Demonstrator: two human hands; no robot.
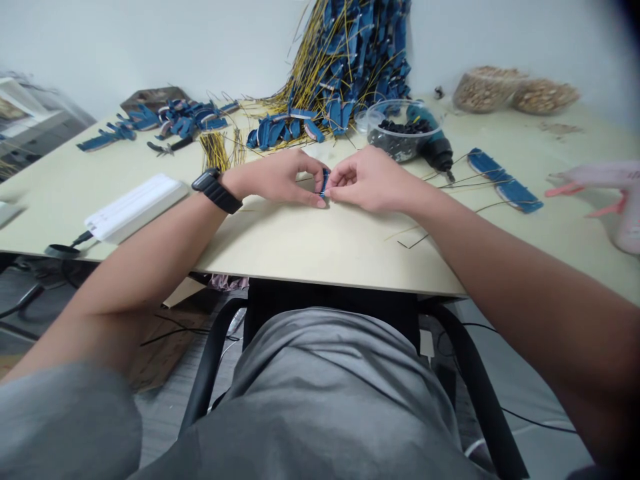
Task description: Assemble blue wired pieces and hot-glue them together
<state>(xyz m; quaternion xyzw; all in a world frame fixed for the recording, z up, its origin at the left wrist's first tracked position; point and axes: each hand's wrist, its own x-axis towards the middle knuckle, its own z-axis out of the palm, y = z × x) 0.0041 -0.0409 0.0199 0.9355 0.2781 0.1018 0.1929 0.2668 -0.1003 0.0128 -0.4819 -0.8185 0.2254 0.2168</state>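
My left hand, with a black smartwatch on its wrist, and my right hand meet above the pale tabletop. Their fingertips pinch a small blue piece, partly hidden by my fingers. Thin wires lie loose on the table to the right of my right hand. Behind my hands, a large bundle of blue strips with yellow wires rises against the wall.
A clear bowl of dark small parts stands beside a cordless drill. Blue strips, a pink glue gun, a white power strip, pliers and bags of brown granules also lie about the table.
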